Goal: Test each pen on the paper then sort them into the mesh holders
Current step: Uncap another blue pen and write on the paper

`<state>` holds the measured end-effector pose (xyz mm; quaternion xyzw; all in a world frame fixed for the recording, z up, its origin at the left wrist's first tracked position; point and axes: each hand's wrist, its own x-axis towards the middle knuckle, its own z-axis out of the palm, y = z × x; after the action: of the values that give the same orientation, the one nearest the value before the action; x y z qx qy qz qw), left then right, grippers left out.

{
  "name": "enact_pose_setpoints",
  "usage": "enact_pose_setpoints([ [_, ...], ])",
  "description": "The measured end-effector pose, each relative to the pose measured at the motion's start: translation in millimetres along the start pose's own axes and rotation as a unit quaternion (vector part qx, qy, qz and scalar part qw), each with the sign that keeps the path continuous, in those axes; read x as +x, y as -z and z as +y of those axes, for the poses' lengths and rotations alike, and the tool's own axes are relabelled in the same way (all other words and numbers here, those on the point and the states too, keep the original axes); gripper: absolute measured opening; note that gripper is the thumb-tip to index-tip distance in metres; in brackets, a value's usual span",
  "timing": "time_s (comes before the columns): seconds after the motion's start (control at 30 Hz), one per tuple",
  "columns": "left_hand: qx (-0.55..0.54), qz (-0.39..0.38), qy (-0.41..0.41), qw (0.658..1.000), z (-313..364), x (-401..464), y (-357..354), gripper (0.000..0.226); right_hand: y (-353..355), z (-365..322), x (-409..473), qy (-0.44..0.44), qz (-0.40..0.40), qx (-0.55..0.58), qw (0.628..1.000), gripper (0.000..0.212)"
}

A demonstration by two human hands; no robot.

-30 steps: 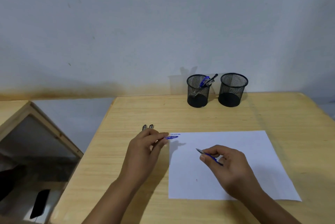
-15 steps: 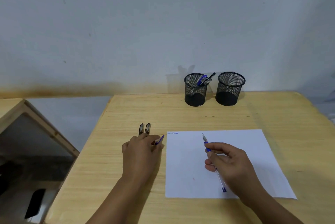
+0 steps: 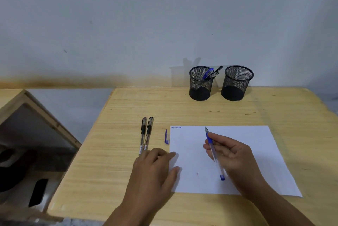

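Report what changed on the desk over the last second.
The left hand let go of the blue cap, which now lies on the table beside the paper, and flattened onto the paper's edge. The right hand turned the blue pen tip-forward. Two black pens and both mesh holders stayed.

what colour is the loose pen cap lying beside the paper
Blue; the pen cap shows in the head view.

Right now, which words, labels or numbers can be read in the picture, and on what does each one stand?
None can be read.
Sheet of paper: small blue writing at its top left corner, too small to read.
Two black pens: printed labels on the barrels, blurred.
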<state>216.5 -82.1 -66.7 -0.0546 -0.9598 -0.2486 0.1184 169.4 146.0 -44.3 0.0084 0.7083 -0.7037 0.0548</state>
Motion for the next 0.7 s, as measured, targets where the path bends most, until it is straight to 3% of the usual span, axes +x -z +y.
enact_pose_setpoints([
  [0.1,0.006,-0.018,-0.001,1.000,-0.8,-6.5,-2.8,0.040,-2.3,3.0,1.7,0.017,0.034,-0.047,0.998,0.042],
  [0.17,0.024,-0.031,-0.010,0.999,0.9,-7.0,-2.7,0.040,-4.1,1.8,5.8,0.063,0.061,-0.111,0.990,0.030],
  [0.27,0.048,-0.042,-0.010,0.998,4.2,-4.5,-1.8,0.041,-13.3,-5.0,16.9,0.055,0.087,-0.088,0.991,0.016],
  [0.7,0.038,-0.063,-0.005,0.997,2.2,-4.6,-2.4,0.049,-43.6,0.9,66.4,0.058,0.095,-0.131,0.985,0.014],
])
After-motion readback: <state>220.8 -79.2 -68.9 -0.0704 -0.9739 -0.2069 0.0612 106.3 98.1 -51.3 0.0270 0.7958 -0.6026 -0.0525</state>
